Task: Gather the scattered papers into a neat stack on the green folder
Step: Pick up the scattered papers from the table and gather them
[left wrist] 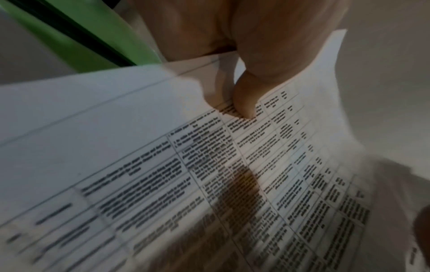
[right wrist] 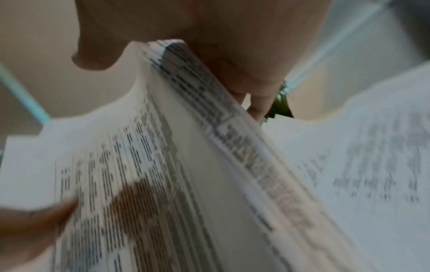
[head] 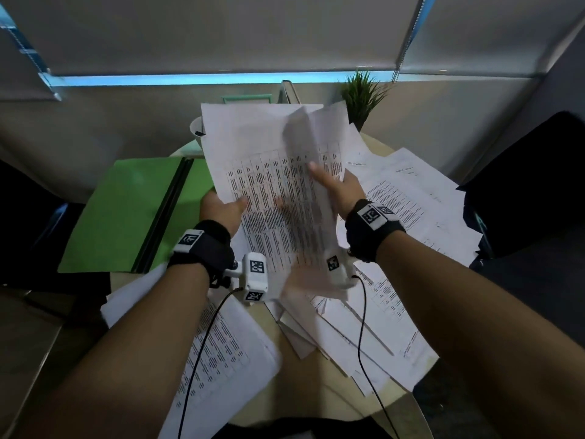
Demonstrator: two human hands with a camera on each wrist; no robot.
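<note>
A bundle of printed papers (head: 272,172) with tables is lifted above the round table. My left hand (head: 221,207) grips its left edge, thumb (left wrist: 244,103) on the top sheet, fingers hidden beneath. On the right edge my right hand (head: 335,185) pinches the bundle, and the sheet edges (right wrist: 209,110) fan out under its thumb. The green folder (head: 133,213) lies open at the left of the table, with no sheets on its visible part. Several loose papers (head: 411,201) lie scattered at the right and more papers (head: 221,353) lie at the front.
A small potted plant (head: 361,93) and a white bowl (head: 198,128) stand at the table's far side. A mint-green chair back (head: 247,98) shows behind the held sheets. Dark chairs (head: 531,182) flank the table. Cables from the wrist cameras hang over the front papers.
</note>
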